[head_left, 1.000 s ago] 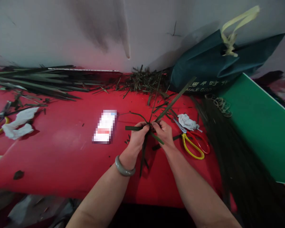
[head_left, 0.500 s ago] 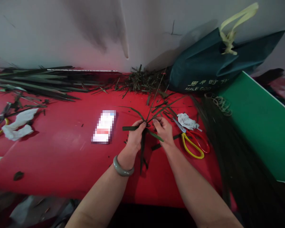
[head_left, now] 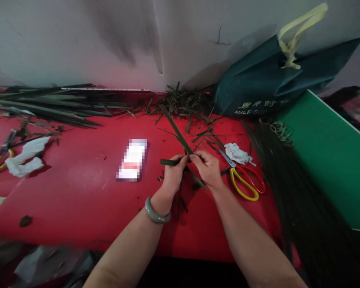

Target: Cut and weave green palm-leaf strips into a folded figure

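Note:
Over a red table (head_left: 78, 188), my left hand (head_left: 174, 175) and my right hand (head_left: 208, 168) pinch together on a small bundle of dark green leaf strips (head_left: 175, 130). One long strip slants up and to the left from my fingertips. A short strip sticks out to the left of my left thumb, and others hang down between my wrists. A grey-green bangle (head_left: 156, 212) sits on my left wrist. Both hands are closed on the strips.
Yellow-and-red scissors (head_left: 243, 182) and a crumpled tissue (head_left: 237, 153) lie right of my hands. A blurred white packet (head_left: 132, 159) lies to the left. Long leaves (head_left: 48, 104) and cuttings (head_left: 183, 102) line the wall. A dark green bag (head_left: 273, 84), green board (head_left: 327, 156) and dark fibres (head_left: 291, 200) fill the right.
The long strip that pointed up and to the right has swung over and now slants up to the left. My hands stay at the same spot on the table.

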`<action>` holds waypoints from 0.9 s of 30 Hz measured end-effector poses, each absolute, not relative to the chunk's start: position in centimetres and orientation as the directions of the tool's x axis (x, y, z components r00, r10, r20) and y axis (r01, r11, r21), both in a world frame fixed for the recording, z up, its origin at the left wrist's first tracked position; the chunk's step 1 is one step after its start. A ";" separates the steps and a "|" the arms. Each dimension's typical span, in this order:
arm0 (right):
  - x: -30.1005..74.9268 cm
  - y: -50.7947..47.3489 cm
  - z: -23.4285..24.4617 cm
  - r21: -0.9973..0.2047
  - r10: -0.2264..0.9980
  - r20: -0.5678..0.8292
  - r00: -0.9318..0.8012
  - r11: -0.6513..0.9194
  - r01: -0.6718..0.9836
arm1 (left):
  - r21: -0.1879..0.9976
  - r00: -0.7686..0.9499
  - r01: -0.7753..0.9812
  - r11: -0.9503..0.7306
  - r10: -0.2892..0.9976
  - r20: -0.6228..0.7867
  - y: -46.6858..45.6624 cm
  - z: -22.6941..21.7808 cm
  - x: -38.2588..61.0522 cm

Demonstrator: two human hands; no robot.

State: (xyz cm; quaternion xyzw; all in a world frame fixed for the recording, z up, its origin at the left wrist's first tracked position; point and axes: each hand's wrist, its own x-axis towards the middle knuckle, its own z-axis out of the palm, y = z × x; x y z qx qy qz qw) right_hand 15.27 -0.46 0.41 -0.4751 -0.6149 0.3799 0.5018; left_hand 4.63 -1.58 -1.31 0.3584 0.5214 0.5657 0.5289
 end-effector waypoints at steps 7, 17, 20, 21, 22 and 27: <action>15.6 -0.3 0.6 -0.752 0.925 0.329 -0.191 0.379 0.539 | 0.997 -0.276 -0.029 -0.073 0.959 0.062 -1.9 -1.2 4.7; 15.4 -0.1 0.6 -0.808 0.951 0.295 -0.090 0.299 0.508 | 0.996 -0.358 -0.093 0.011 0.933 -0.044 -2.2 -2.0 5.0; 15.4 -0.1 0.6 -0.817 0.955 0.283 -0.087 0.288 0.499 | 1.000 -0.369 -0.006 -0.029 0.929 0.025 -2.4 -1.4 4.9; 15.4 -0.1 0.6 -0.818 0.955 0.282 -0.093 0.290 0.497 | 0.999 -0.347 0.014 -0.044 0.937 0.046 -2.4 -1.2 4.9; 15.4 0.0 0.6 -0.818 0.955 0.279 -0.103 0.292 0.496 | 0.998 -0.318 0.030 -0.060 0.946 0.066 -2.4 -1.0 4.8; 15.5 -0.1 0.7 -0.809 0.951 0.270 -0.149 0.308 0.501 | 0.991 -0.279 0.080 -0.109 0.952 0.127 -1.9 -1.0 4.6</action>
